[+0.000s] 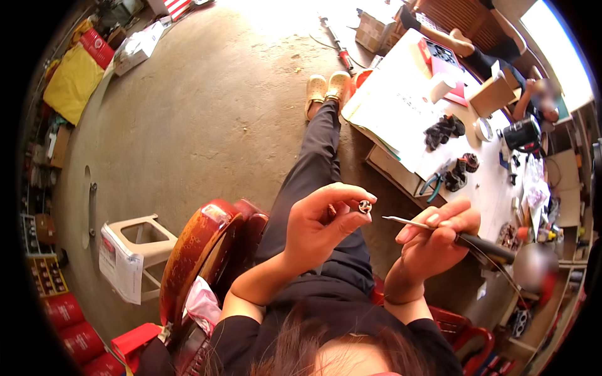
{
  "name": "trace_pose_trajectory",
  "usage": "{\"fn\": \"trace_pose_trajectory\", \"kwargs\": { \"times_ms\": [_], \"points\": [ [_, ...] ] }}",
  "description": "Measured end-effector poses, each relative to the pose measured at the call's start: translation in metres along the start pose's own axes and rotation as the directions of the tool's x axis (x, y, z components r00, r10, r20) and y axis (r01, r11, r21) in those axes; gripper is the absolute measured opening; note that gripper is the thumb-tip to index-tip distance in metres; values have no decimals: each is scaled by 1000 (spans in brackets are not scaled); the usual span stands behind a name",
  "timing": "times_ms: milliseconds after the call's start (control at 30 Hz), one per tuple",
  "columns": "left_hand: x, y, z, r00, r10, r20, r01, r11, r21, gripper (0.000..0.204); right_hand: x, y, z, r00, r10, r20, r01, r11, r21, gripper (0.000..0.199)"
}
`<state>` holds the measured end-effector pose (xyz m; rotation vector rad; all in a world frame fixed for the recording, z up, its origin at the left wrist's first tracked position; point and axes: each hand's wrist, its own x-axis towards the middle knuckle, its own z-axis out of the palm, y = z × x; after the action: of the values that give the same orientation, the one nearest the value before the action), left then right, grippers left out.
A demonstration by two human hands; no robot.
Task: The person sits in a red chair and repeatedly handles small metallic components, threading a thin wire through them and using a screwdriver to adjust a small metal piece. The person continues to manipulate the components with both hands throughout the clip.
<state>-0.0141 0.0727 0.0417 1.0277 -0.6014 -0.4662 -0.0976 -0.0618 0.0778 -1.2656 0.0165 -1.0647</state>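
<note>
Over on the left, one white stool [139, 241] stands on the concrete floor [207, 113], with three red cylinders [75, 335] low at the edge and a red chair [200, 250] under the seated person. Now the left hand [316, 225] is raised in front of the chest, its thumb and forefinger pressed onto one small round metal part [365, 206], held up at the fingertips. Just to the right, apart from it by a small gap, comes the thin metal tip of one pointed tool [414, 222], and the right hand [436, 241] has its fingers wrapped around the dark handle, a thin cable trailing off toward the worktop [401, 106]. Tip and part are not touching, so I'd judge the work on this piece is mid-way at best: the part is picked up and presented, the tool is aimed, contact is yet to be made. Whether the part itself is already worked I cannot tell, it is too small. Further right on the white worktop lie three clumps of dark little parts [444, 130], so more pieces likely wait. One pair of blue-handled pliers [433, 185] sits at the near edge, one roll of tape [483, 129] beyond, and another person sits at the far corner.
</note>
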Motion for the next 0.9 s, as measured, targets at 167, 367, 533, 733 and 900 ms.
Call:
{"fn": "trace_pose_trajectory", "kwargs": {
  "times_ms": [167,367,533,733,900],
  "points": [
    [-5,5,-8,996,43,-78,-43,999,8,25,-9,2,16,984,-117,133,134,982,-131,31],
    [-6,6,-22,988,95,-123,-88,995,56,25,-13,5,35,962,-177,210,232,934,-273,35],
    [-6,6,-28,983,121,-141,-111,991,77,26,-13,12,41,934,-233,272,319,886,-337,37],
    [-4,9,-30,982,121,-147,-103,987,125,24,-15,15,42,950,-184,252,264,904,-336,36],
    [0,8,-31,985,132,-112,-110,977,185,23,-14,19,36,963,-123,239,184,950,-252,34]
  ]
}}
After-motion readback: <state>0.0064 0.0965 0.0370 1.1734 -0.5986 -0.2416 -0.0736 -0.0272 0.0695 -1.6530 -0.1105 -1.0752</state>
